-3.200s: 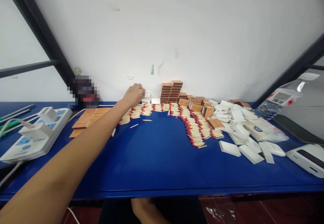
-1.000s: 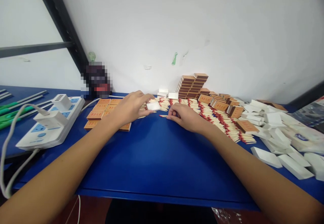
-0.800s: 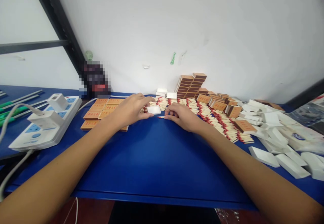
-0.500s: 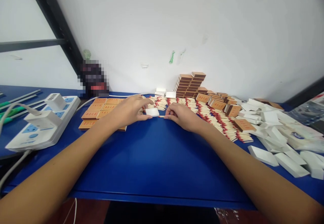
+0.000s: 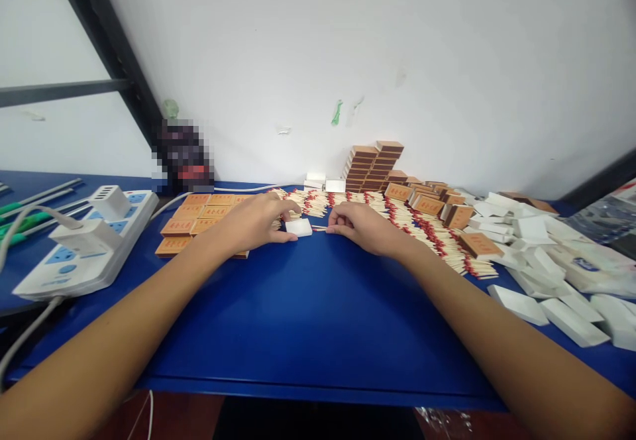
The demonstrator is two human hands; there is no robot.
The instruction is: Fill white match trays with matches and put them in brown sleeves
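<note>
Nearest is the front edge of the blue table (image 5: 318, 334), and there is a dark red floor (image 5: 163, 413) under it. On the right side lie lots of small white boxes (image 5: 519, 304) in a messy pile. A soft plastic pack (image 5: 586, 264) is next to them. On the left side is a white power strip (image 5: 99, 248) with two plugs in it.

Flat orange boxes (image 5: 181, 226) sit in rows past the strip, and the left arm partly hides them. The left hand (image 5: 253, 221) is curved around the left end of a little white tray (image 5: 299, 228), which is in the middle of the table. The thumb is at the near side and a finger bends above. I can't tell if that hand is squeezing the tray. The right hand (image 5: 360, 226) pinches at least one match (image 5: 319, 228) between thumb and finger, just to the right of the tray. The red tip points at the tray.

Behind the hands, lots of loose matches (image 5: 417, 234) with red tips lie in a bent line. Farther back, brown boxes stand in a tall stack (image 5: 372, 167). Two white trays (image 5: 335, 186) are beside it, close to the white wall (image 5: 308, 49).
</note>
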